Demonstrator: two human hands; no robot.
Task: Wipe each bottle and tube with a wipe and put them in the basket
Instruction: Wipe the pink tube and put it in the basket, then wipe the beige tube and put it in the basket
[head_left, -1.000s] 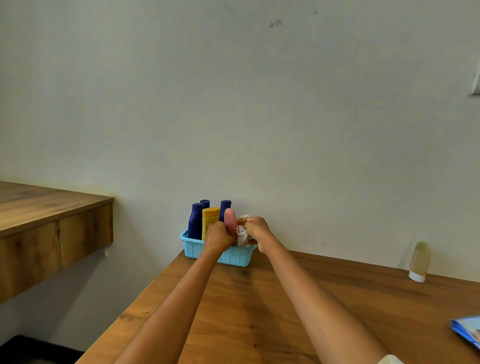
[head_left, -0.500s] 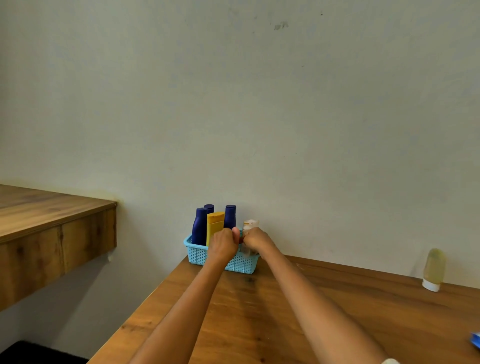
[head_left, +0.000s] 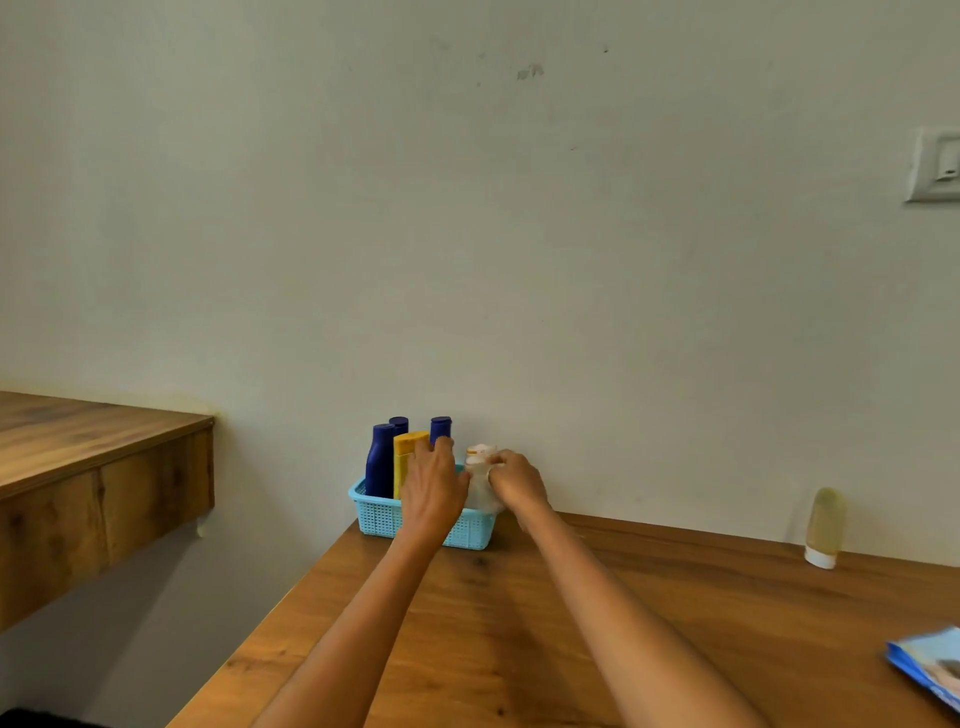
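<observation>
The pink tube the left hand (head_left: 434, 486) held is gone from it, presumably dropped into the basket (head_left: 379, 514) at the counter's far left corner, that hand now loose-fingered, while the right hand (head_left: 517, 480) clutches the wipe (head_left: 480, 491); one bottle (head_left: 825, 527) waits by the wall.

1. A light blue basket (head_left: 382, 512) sits at the table's (head_left: 649, 623) far left corner against the wall, holding dark blue bottles (head_left: 381, 460) and a yellow tube (head_left: 405, 460), all upright.
2. The left hand (head_left: 434, 486) reaches over the basket with fingers extended, near the yellow tube's top.
3. The right hand (head_left: 519, 480) grips a white wipe (head_left: 480, 486) at the basket's right end.
4. A pale yellowish bottle (head_left: 825, 526) stands cap-down by the wall, well apart to the right.
5. A blue packet (head_left: 930, 665) lies at the right edge.
</observation>
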